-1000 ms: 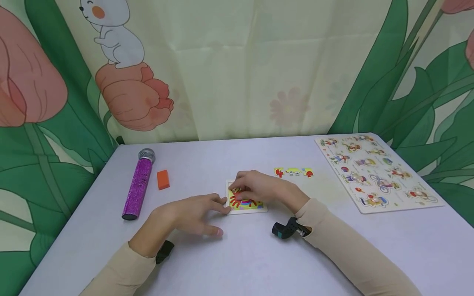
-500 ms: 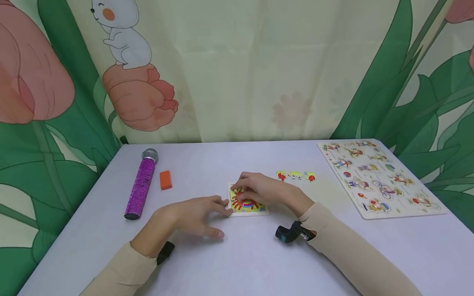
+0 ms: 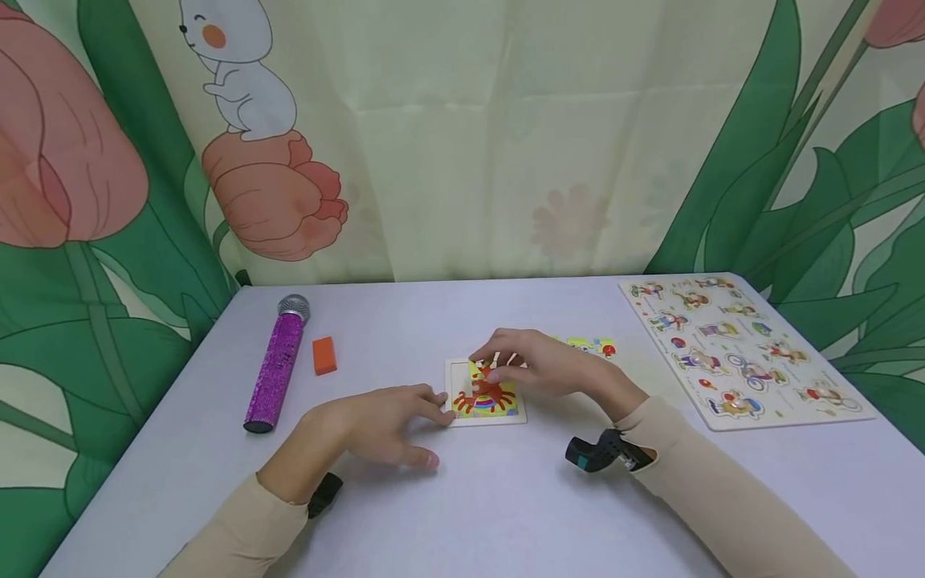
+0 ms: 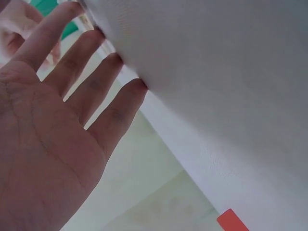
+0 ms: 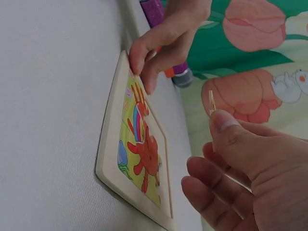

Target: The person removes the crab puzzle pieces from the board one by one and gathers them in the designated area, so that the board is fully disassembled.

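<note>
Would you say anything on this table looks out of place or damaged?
Nothing looks spilled or damaged. What stands out is the crab puzzle: its far side has a gap, while the right hand pinches a piece and a patterned strip lies apart, partly hidden behind that hand.

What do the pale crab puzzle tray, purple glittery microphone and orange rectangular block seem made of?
Puzzle tray: likely matte wood, going by its plain tan rim.
Microphone: sparkly handle suggests glitter coating, base material unknown; silvery textured head, probably metal mesh.
Block: matte, evenly coloured, possibly plastic or foam.
</note>
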`<state>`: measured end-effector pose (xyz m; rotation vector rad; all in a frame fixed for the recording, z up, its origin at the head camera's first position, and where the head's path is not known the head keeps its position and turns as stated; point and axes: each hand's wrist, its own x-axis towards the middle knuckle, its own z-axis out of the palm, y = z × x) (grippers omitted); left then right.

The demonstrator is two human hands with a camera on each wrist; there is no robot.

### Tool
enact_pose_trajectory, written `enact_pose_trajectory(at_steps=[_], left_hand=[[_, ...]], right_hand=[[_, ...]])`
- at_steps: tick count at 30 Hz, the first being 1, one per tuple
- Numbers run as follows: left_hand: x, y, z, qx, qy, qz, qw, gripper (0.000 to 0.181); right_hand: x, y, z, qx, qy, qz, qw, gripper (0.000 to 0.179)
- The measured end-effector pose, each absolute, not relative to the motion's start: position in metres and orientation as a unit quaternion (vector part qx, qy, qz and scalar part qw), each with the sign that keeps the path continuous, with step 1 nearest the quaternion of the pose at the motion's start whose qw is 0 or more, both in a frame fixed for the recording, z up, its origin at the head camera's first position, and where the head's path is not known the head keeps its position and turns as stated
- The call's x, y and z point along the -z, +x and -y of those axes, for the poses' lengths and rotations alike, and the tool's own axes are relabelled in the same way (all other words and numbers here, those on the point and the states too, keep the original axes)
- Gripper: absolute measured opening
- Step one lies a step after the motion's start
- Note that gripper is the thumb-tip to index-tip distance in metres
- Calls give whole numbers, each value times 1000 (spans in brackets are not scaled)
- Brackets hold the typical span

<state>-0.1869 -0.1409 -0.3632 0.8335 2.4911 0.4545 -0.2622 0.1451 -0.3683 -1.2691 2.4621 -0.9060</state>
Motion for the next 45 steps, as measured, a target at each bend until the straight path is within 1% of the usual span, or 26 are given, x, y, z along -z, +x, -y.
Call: enact_pose_trajectory(at_steps=[9,19,28,32,36,39,45], left_hand=[[365,-185,145,-172,301,-908,236,63],[362,-188,141,-165,307,-907,238,62],[362,-188,142,-159,305,-907,242,60],[361,-188,143,-158,305,-907,244,62],[361,-188,143,-160,303,-907,246,62],[361,-188,143,-160,306,-906,246,61],[360,-190,141,-153,312,-906,240,58]], right_hand=[[367,-261,-160,316,-411,-846,129,36],[366,-263,-183,317,-406,-850,106,35],[365,-266,-201,316,-373,-864,123,35],[365,-269,-209,307,-363,-873,113,35],[368,-273,-219,306,-355,-876,116,35],[372,-275,-226,306,-349,-878,120,34],[374,-275,-235,307,-351,-878,110,32]])
